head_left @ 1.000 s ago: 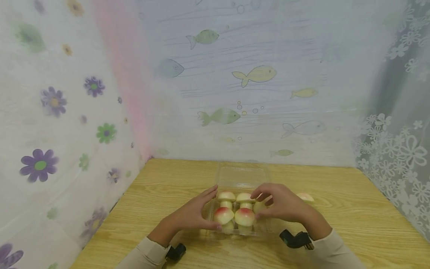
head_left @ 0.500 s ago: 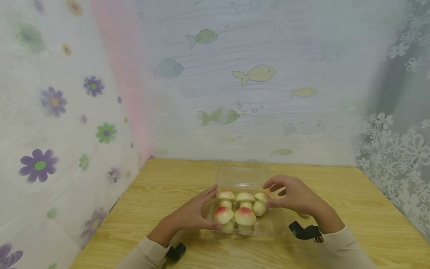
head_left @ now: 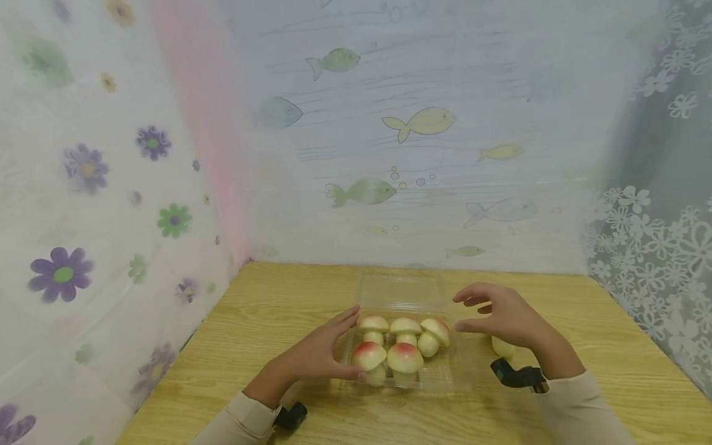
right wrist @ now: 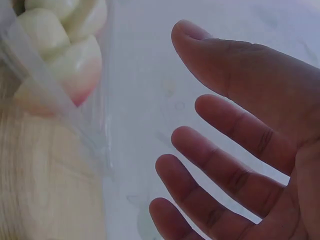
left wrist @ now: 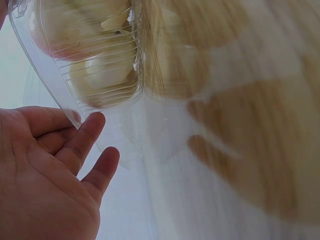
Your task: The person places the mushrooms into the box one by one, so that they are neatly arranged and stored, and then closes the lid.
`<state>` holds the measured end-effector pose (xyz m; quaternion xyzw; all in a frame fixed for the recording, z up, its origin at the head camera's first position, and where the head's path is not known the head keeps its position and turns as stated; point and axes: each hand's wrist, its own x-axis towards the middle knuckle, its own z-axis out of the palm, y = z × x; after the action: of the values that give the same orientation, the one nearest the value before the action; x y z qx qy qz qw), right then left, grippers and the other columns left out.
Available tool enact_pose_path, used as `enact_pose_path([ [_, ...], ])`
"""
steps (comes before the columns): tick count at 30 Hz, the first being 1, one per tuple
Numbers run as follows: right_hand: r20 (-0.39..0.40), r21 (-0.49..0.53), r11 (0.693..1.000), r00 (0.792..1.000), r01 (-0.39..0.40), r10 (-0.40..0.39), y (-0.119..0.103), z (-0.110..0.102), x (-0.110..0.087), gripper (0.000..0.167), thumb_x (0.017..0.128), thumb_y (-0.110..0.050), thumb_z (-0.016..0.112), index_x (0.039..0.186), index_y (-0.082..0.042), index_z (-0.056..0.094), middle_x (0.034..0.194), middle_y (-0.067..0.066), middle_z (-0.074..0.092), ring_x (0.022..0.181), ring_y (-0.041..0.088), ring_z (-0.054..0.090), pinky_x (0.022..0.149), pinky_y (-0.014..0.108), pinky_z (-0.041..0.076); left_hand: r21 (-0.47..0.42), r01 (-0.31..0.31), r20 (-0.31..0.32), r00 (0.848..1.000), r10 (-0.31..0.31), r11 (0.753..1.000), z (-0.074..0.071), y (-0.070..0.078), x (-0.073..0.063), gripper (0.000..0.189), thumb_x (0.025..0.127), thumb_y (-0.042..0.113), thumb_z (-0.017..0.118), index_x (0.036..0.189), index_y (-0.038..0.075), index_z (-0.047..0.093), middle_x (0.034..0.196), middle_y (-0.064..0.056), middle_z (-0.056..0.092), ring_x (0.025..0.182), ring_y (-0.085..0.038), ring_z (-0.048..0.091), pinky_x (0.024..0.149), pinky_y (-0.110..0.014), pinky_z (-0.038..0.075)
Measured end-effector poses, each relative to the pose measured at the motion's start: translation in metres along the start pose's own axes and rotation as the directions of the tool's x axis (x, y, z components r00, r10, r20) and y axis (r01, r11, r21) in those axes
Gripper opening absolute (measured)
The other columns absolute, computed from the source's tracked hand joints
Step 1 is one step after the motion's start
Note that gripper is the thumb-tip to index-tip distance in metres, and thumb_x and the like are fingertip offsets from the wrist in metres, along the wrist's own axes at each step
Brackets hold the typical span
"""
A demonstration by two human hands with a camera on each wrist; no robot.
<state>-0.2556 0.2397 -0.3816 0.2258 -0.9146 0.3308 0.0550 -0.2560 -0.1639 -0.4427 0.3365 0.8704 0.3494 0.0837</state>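
A clear plastic clamshell box point(head_left: 440, 375) lies with its lid point(head_left: 402, 290) folded back. Inside are several toy mushrooms with cream stems and red-blushed caps, two in front point(head_left: 405, 358) and three behind; the back right mushroom point(head_left: 436, 332) leans sideways. My left hand point(head_left: 311, 355) rests at the box's left side, thumb by the front corner; in the left wrist view its fingertips point(left wrist: 94, 120) meet the rim. My right hand point(head_left: 503, 315) hangs right of the box, fingers spread and holding nothing, as the right wrist view confirms.
Another mushroom point(head_left: 503, 348) lies on the wooden table point(head_left: 278, 309) to the right of the box, partly hidden behind the right hand. Printed cloth walls with fish and flowers point(head_left: 63, 275) enclose the table at the back and sides.
My right hand has let go of the back right mushroom, now lying in the box, and moved right and away. The left hand has stayed at the box's side.
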Motion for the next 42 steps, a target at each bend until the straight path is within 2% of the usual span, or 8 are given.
enact_pose_path([
  [10, -0.027, 0.011, 0.999, 0.999, -0.043, 0.043, 0.019, -0.012, -0.006, 0.05, 0.088, -0.047, 0.082, 0.128, -0.021, 0.069, 0.131, 0.005, 0.068, 0.123, 0.037, 0.063, 0.099, 0.056, 0.054, 0.001, -0.003, 0.003, 1.0, 0.003, 1.0, 0.0, -0.002, 0.001, 0.116, 0.082, 0.059, 0.082, 0.167, 0.012, 0.019, 0.173, 0.013, 0.005, 0.16, -0.027, 0.017, 0.122, -0.061, 0.03],
  [20, -0.041, 0.02, 0.997, 0.996, -0.077, 0.078, 0.036, -0.023, -0.013, 0.049, 0.092, -0.043, 0.079, 0.13, -0.016, 0.068, 0.135, 0.013, 0.066, 0.125, 0.043, 0.061, 0.1, 0.061, 0.052, 0.01, -0.001, 0.001, 1.0, 0.001, 1.0, 0.0, -0.002, 0.001, 0.117, 0.082, 0.06, 0.082, 0.167, 0.012, 0.019, 0.173, 0.012, 0.005, 0.16, -0.027, 0.019, 0.122, -0.061, 0.031],
  [29, -0.001, 0.056, 0.985, 0.987, -0.161, 0.162, 0.052, -0.026, -0.018, 0.054, 0.092, -0.043, 0.079, 0.135, -0.014, 0.066, 0.142, 0.019, 0.061, 0.128, 0.049, 0.058, 0.09, 0.056, 0.058, 0.012, 0.007, 0.005, 1.0, -0.007, 1.0, 0.0, -0.001, 0.0, 0.117, 0.082, 0.061, 0.082, 0.167, 0.013, 0.018, 0.173, 0.014, 0.005, 0.16, -0.026, 0.018, 0.122, -0.06, 0.031],
  [34, 0.049, 0.086, 0.976, 0.979, -0.2, 0.197, 0.063, -0.022, -0.02, 0.06, 0.094, -0.044, 0.077, 0.14, -0.009, 0.062, 0.145, 0.021, 0.058, 0.131, 0.05, 0.055, 0.09, 0.053, 0.059, 0.012, 0.008, 0.006, 1.0, -0.008, 1.0, 0.001, -0.002, 0.0, 0.116, 0.082, 0.061, 0.081, 0.167, 0.013, 0.019, 0.173, 0.014, 0.005, 0.16, -0.027, 0.018, 0.122, -0.061, 0.031],
  [42, 0.086, 0.117, 0.971, 0.976, -0.207, 0.198, 0.077, -0.018, -0.022, 0.06, 0.096, -0.039, 0.075, 0.142, -0.003, 0.06, 0.145, 0.026, 0.056, 0.129, 0.052, 0.056, 0.091, 0.049, 0.06, 0.02, 0.006, -0.002, 1.0, -0.006, 1.0, 0.001, -0.004, 0.0, 0.119, 0.08, 0.064, 0.082, 0.168, 0.014, 0.017, 0.173, 0.014, 0.004, 0.16, -0.026, 0.017, 0.123, -0.06, 0.029],
])
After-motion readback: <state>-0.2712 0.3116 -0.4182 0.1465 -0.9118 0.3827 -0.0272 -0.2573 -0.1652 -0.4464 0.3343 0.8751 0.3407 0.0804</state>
